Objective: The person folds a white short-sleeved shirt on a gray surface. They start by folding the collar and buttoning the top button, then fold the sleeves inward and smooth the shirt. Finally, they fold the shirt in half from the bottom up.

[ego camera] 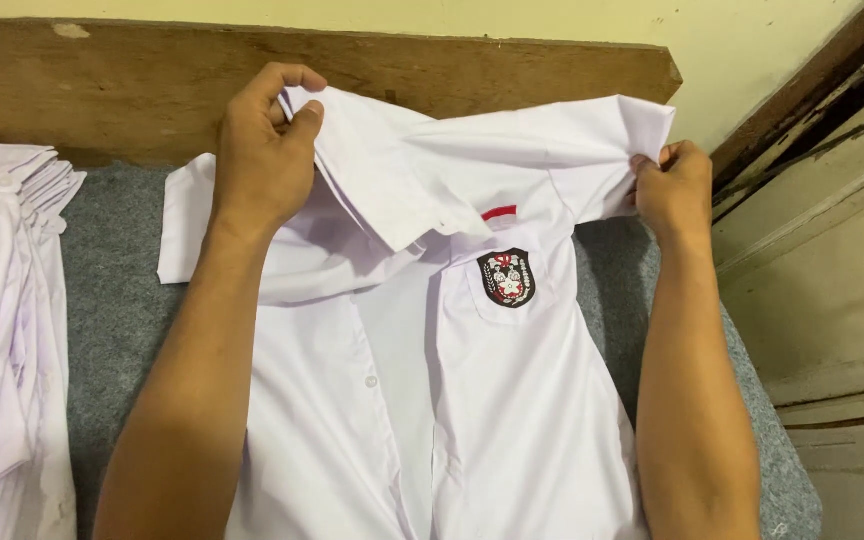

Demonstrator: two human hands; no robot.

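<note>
A white short-sleeved shirt [512,400] lies face up on a grey felt-covered table [117,290], buttons down its front and a dark shield badge [506,277] with a small red strip above it on the chest pocket. My left hand [264,150] pinches the shirt's collar and shoulder at the upper left, lifting the cloth. My right hand [672,190] grips the shirt's other shoulder at the sleeve seam on the right. Both forearms stretch over the shirt's sides.
A stack of folded white shirts [2,330] sits at the left edge of the table. A wooden board [132,85] stands along the back against a pale yellow wall. A wooden door panel [832,270] is at the right, beside the table's edge.
</note>
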